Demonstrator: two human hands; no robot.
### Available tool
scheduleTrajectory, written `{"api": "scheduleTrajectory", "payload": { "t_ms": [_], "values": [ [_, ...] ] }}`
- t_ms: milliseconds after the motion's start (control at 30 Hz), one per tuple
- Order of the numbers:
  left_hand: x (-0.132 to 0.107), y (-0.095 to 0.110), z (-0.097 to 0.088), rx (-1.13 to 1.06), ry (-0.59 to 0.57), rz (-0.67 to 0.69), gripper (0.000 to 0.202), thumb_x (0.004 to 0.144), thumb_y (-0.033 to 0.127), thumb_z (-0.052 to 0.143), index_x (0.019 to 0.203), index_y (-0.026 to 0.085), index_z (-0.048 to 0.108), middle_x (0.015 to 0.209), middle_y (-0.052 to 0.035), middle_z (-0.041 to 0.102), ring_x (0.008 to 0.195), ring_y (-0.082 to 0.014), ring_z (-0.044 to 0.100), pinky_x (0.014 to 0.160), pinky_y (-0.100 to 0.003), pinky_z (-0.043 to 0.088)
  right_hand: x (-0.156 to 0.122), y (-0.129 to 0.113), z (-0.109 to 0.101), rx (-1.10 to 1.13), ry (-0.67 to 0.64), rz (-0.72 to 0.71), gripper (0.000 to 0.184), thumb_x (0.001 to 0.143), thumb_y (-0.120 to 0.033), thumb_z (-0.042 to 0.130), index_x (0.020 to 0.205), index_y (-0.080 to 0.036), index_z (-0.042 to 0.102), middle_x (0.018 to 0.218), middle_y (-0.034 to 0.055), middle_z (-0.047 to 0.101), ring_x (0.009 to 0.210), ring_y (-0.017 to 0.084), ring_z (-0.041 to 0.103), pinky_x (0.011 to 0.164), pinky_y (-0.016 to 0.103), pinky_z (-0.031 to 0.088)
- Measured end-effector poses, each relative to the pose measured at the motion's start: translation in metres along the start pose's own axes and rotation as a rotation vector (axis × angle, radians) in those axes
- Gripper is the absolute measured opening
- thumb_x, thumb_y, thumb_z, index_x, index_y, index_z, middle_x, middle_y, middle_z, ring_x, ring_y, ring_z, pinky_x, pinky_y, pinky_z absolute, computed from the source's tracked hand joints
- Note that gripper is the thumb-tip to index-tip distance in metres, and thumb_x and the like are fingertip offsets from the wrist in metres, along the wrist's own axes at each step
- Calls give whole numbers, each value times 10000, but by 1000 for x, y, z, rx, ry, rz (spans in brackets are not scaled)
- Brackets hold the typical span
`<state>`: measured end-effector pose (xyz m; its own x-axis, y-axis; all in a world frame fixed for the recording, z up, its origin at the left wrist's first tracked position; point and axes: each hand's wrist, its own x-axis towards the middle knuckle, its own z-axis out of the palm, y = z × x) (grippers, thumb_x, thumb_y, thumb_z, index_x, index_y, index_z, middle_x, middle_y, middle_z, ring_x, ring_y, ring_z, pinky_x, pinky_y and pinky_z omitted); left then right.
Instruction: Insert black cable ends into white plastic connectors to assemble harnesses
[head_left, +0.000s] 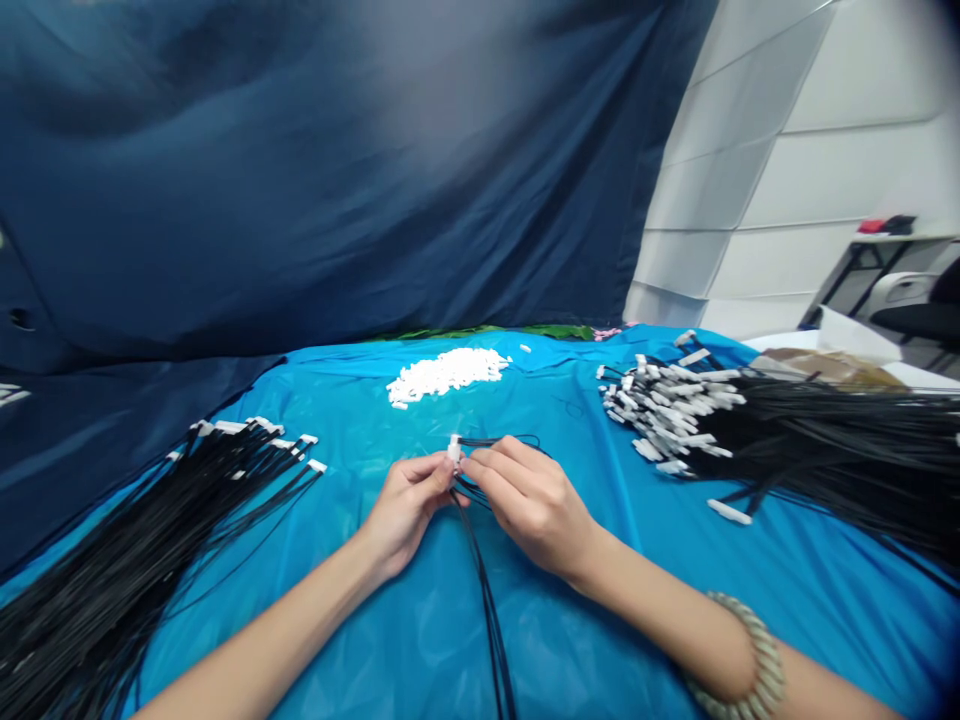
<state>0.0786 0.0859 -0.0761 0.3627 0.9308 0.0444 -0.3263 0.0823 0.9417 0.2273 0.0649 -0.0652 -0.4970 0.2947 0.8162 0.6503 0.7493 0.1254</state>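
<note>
My left hand (405, 505) and my right hand (529, 500) meet at the middle of the blue table cover (420, 620). Between their fingertips sits a small white connector (454, 449). The left fingers pinch it, and the right fingers are closed on the thin black cable (491, 610) that runs from it toward me. A loop of the same cable curls just behind the right hand. A pale coiled band is on my right wrist.
A heap of loose white connectors (448, 373) lies beyond my hands. A large bundle of black cables with white ends (675, 410) fills the right side, and another bundle (150, 530) lies at the left. A dark blue curtain (337, 170) hangs behind.
</note>
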Motion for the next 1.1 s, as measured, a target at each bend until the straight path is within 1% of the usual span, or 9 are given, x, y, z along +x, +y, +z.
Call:
{"api": "scheduleTrajectory", "payload": {
  "t_ms": [267,400,467,567,667,733,833,967,1100],
  "values": [
    [-1,1,0,12,0,-10,148,675,219,610,752,112,678,660,-48,573,616,-117,473,571,-231,415,4,1,-1,-110,1,-111,201,815,-103,422,763,-68,613,654,86,588,656,170,486,590,284,422],
    [-1,1,1,4,5,-15,126,673,212,612,715,110,672,640,-39,562,604,-111,469,568,-229,415,3,3,2,-104,-10,-111,201,817,-110,420,788,-65,613,683,89,599,648,168,482,584,288,417],
    [-1,1,0,-7,9,-19,121,670,217,614,692,112,668,645,-38,566,603,-112,474,567,-230,418,3,4,1,-71,-34,-79,207,829,-117,403,843,-61,602,724,87,608,677,163,485,597,286,416],
    [1,4,-2,-36,44,-5,96,656,202,624,680,117,662,657,-34,582,616,-109,491,583,-217,416,3,5,-3,-33,-55,-60,227,846,-121,381,988,-80,553,928,85,605,872,184,477,680,311,405],
    [3,7,-6,-64,127,-32,108,630,195,646,705,118,661,682,-38,601,631,-104,511,583,-194,407,3,5,-6,-47,-25,-169,223,836,-130,422,1023,-168,538,1041,15,581,984,183,436,787,370,355],
    [4,8,-8,-77,166,-65,135,623,215,653,711,113,659,680,-38,600,608,-96,513,560,-186,401,1,6,-6,-42,-17,-259,180,820,-121,456,949,-183,565,987,-25,606,955,149,455,826,376,330],
    [5,9,-9,-95,175,-70,146,616,223,661,698,102,654,671,-32,591,578,-83,512,552,-183,402,-1,6,-2,-11,-27,-330,139,812,-100,459,871,-144,577,923,-20,625,919,110,484,846,349,332],
    [5,9,-8,-94,148,-71,140,624,218,655,704,103,653,682,-31,590,558,-84,518,556,-198,411,-5,8,1,8,-12,-355,136,806,-94,453,861,-112,576,875,21,634,879,99,515,833,323,359],
    [4,9,-8,-82,145,-75,139,625,217,654,706,104,653,678,-33,589,576,-90,518,556,-203,414,-5,9,1,21,6,-340,124,788,-81,475,817,-126,587,848,17,641,837,117,534,790,331,384]
  ]
}}
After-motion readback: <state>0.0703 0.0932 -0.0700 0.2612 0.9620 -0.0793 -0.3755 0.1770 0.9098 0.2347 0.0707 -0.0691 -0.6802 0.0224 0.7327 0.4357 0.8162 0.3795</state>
